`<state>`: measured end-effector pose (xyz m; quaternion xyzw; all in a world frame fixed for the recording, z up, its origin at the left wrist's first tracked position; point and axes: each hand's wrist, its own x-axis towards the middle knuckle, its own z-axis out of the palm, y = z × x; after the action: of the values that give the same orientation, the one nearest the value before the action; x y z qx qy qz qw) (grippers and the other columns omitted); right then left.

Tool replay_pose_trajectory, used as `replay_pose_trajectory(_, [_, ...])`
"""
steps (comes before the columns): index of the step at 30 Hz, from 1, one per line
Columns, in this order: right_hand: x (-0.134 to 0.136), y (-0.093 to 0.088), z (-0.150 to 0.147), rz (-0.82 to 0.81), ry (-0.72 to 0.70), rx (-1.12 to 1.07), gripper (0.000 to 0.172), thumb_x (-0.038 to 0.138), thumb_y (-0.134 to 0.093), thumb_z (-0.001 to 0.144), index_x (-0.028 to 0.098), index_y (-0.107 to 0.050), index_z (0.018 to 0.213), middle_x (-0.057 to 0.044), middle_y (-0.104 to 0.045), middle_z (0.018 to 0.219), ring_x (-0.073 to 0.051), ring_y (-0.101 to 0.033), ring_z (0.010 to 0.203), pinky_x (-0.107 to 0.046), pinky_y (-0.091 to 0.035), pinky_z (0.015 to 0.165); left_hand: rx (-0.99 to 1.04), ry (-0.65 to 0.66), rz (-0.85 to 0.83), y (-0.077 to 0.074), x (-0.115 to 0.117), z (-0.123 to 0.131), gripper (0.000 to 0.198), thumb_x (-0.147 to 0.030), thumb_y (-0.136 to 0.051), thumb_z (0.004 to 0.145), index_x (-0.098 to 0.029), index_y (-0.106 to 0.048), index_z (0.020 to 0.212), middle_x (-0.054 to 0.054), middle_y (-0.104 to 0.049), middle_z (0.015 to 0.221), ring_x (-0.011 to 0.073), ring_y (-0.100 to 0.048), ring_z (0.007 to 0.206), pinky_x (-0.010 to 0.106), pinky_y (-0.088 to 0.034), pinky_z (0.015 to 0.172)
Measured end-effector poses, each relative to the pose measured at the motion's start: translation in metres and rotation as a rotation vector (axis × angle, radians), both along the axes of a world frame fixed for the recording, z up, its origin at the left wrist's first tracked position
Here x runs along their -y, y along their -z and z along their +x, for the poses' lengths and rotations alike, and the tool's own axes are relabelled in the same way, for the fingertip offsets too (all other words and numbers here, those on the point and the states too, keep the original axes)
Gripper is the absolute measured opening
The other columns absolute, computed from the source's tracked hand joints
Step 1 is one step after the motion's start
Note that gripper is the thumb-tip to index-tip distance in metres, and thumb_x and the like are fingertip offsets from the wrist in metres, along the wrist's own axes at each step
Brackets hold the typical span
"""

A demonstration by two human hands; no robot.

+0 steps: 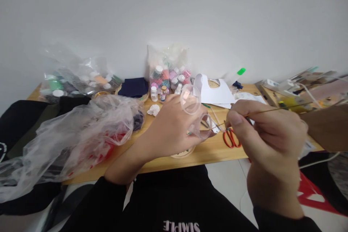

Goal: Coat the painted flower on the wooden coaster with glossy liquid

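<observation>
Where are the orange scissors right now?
In the head view, the orange-handled scissors lie on the wooden table, right of centre, just left of the right hand.

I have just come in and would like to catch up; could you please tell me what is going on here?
A person's left hand holds a small clear plastic cup over the wooden table, its round lid open. Their right hand pinches a thin brown stick, one end reaching the cup's mouth. What the cup contains is too unclear to tell. Orange-handled scissors lie on the table.
</observation>
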<state>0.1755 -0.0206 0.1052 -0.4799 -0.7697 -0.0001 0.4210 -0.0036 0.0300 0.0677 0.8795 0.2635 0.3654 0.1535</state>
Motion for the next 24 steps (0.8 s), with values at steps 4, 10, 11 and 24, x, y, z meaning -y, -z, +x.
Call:
replay_pose_trajectory(4, [-0.0028, -0.0005, 0.0041, 0.044, 0.004, -0.005, 0.021, 0.013, -0.056, 0.086, 0.022, -0.053, 0.068, 0.005, -0.055, 0.058, -0.008, -0.043, 0.046, -0.025, -0.031, 0.045, -0.017, -0.019, 0.028, 0.0014, -0.0001, -0.0002, 0.020, -0.037, -0.066, 0.086, -0.018, -0.059, 0.088, 0.002, -0.064, 0.085, 0.0177, -0.057, 0.085, 0.034, -0.041, 0.080])
replay_pose_trajectory(10, [-0.0026, -0.0017, 0.0023, 0.018, -0.021, 0.018, 0.023, 0.013, -0.056, 0.085, 0.022, -0.052, 0.064, 0.004, -0.057, 0.057, -0.009, -0.048, 0.048, -0.026, -0.033, 0.046, -0.021, -0.019, 0.025, 0.0034, -0.0006, 0.0003, 0.022, -0.038, -0.064, 0.086, -0.017, -0.059, 0.085, 0.002, -0.061, 0.083, 0.0179, -0.056, 0.083, 0.034, -0.041, 0.078])
replay_pose_trajectory(11, [-0.0028, -0.0012, 0.0020, 0.024, -0.003, 0.014, 0.024, 0.013, -0.056, 0.085, 0.022, -0.052, 0.063, 0.004, -0.056, 0.057, -0.009, -0.046, 0.047, -0.026, -0.031, 0.046, -0.015, -0.015, 0.023, 0.0036, -0.0005, 0.0003, 0.022, -0.038, -0.064, 0.086, -0.017, -0.059, 0.085, 0.002, -0.061, 0.083, 0.0176, -0.056, 0.082, 0.034, -0.041, 0.078])
replay_pose_trajectory(24, [-0.0060, 0.0032, 0.0049, 0.038, -0.045, -0.028, 0.023, 0.013, -0.057, 0.085, 0.022, -0.051, 0.065, 0.003, -0.058, 0.060, -0.010, -0.050, 0.050, -0.026, -0.034, 0.046, -0.013, -0.005, 0.008, 0.0015, -0.0006, -0.0009, 0.020, -0.033, -0.068, 0.083, -0.016, -0.059, 0.085, 0.003, -0.062, 0.083, 0.0176, -0.055, 0.083, 0.033, -0.041, 0.077])
